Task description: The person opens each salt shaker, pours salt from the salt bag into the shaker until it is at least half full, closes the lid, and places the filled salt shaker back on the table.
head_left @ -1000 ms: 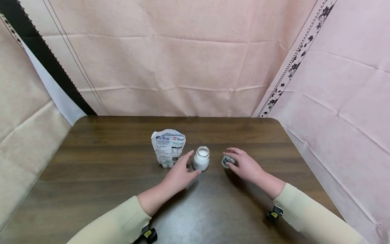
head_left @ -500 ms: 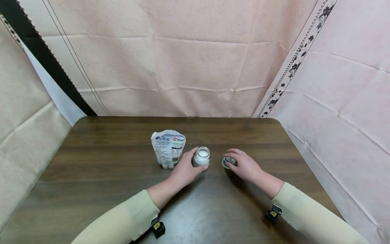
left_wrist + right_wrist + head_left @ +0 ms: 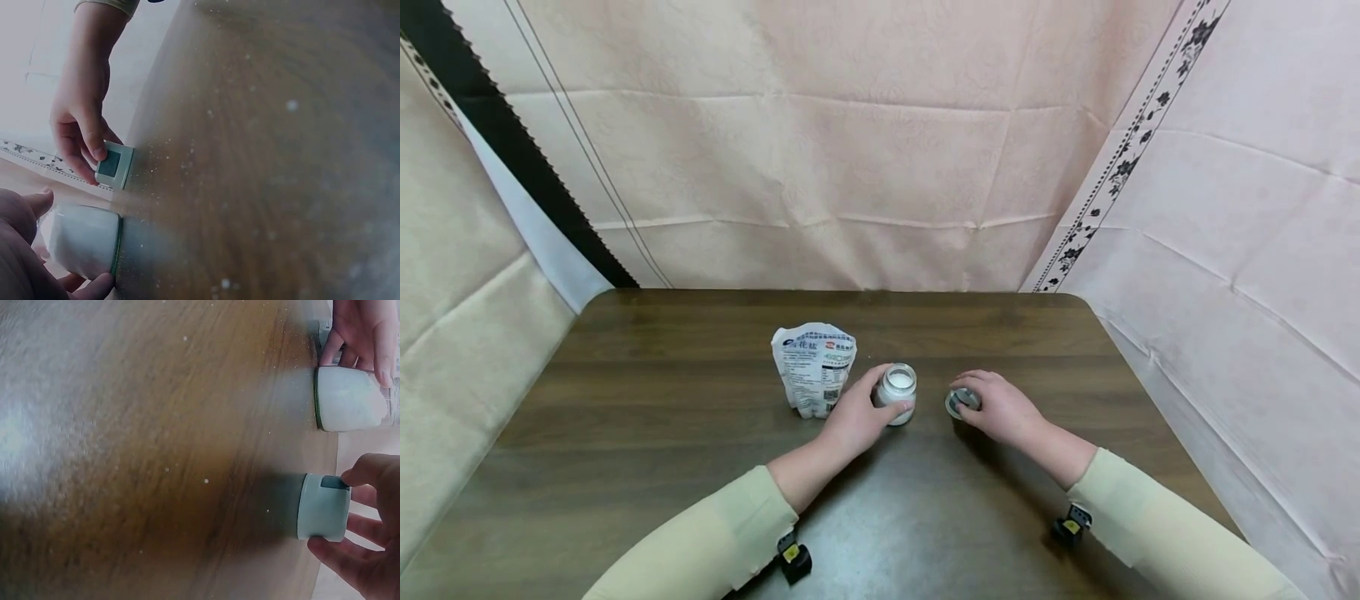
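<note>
A small glass jar (image 3: 900,382) of white powder or fine grains stands upright and uncapped on the table. My left hand (image 3: 854,419) wraps round its left side, thumb at the front and fingers behind; the left wrist view shows the jar (image 3: 90,240) between them. To the right, my right hand (image 3: 1002,410) holds a pale green lid (image 3: 953,403) between thumb and fingers. The right wrist view shows this lid (image 3: 322,511) with its wide edge at the tabletop and a darker panel on its side. A gap separates lid and jar.
A white printed pouch (image 3: 812,367) stands just left of the jar, behind my left hand. Small white specks lie on the brown wooden table (image 3: 662,400). Pale cloth (image 3: 850,167) hangs behind the table's far edge.
My left hand has moved right from beside the jar and now grips it. The right hand stays on the lid with hardly any movement. The jar and pouch keep their places.
</note>
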Tool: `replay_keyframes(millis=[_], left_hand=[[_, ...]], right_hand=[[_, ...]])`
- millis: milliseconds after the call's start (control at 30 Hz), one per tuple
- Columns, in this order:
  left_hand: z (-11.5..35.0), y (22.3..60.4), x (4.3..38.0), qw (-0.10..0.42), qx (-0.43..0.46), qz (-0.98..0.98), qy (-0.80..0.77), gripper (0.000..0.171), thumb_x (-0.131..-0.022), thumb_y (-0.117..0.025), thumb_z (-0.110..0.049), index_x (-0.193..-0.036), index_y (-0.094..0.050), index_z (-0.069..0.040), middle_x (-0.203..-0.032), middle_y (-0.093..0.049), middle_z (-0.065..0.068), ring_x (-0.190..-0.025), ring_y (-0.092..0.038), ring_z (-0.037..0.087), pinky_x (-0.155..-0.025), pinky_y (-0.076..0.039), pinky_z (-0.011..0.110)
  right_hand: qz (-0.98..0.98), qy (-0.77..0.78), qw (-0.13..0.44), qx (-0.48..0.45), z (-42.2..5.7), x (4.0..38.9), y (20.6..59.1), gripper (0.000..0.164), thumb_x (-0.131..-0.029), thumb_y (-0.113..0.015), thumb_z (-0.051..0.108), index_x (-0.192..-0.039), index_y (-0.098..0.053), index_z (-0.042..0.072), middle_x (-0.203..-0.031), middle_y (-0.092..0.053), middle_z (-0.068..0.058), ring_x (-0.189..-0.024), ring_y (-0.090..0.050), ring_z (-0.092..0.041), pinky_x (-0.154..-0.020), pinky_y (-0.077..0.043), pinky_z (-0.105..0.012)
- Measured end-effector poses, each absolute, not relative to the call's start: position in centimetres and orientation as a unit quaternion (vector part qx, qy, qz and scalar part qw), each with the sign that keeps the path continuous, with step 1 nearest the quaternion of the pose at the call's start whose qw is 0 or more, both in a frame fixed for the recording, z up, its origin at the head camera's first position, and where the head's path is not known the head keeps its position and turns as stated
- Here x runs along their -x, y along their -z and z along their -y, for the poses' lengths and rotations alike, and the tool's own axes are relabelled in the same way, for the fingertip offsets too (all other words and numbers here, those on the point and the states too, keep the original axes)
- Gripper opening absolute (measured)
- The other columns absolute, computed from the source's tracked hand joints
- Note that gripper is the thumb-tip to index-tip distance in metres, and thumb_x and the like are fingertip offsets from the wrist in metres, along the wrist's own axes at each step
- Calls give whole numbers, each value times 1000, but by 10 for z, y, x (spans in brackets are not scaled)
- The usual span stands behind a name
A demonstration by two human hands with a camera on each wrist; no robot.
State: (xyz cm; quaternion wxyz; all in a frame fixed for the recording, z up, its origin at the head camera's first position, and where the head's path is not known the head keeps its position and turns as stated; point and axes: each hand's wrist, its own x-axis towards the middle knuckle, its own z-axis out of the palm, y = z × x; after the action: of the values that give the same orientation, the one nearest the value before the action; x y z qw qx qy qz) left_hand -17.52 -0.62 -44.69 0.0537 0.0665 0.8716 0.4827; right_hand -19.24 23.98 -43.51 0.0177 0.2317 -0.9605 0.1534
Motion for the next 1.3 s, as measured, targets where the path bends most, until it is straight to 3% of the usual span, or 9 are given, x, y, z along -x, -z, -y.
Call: replay_keyframes(millis=[467,933,1300], left_hand=[[7,447,178,71,-76,-872,-478,60,-80,-68,-45,-133,-42,-31,-123,-56,-6,-110,-53,15,-88,-43,38],[8,448,180,71,-93,-874,-471,56,-82,-67,-42,-131,-43,-30,-114,-58,-7,-98,-55,11,-80,-45,34],[9,448,181,85,-94,-876,-466,55,-82,-65,-45,-130,-43,-30,-116,-58,-6,-101,-55,12,-81,-45,35]], right_hand=[[956,-183,36,-226,-238,199,419,30,-82,-67,22,-110,-65,14,-115,-61,-5,-109,-54,-23,-90,-44,-41],[951,-214,51,-218,-218,199,374,31,-82,-68,26,-112,-66,18,-116,-61,-2,-106,-57,-20,-86,-47,-40],[943,-221,47,-244,-188,196,350,30,-82,-67,27,-111,-68,18,-115,-61,4,-105,-57,-15,-85,-48,-36]])
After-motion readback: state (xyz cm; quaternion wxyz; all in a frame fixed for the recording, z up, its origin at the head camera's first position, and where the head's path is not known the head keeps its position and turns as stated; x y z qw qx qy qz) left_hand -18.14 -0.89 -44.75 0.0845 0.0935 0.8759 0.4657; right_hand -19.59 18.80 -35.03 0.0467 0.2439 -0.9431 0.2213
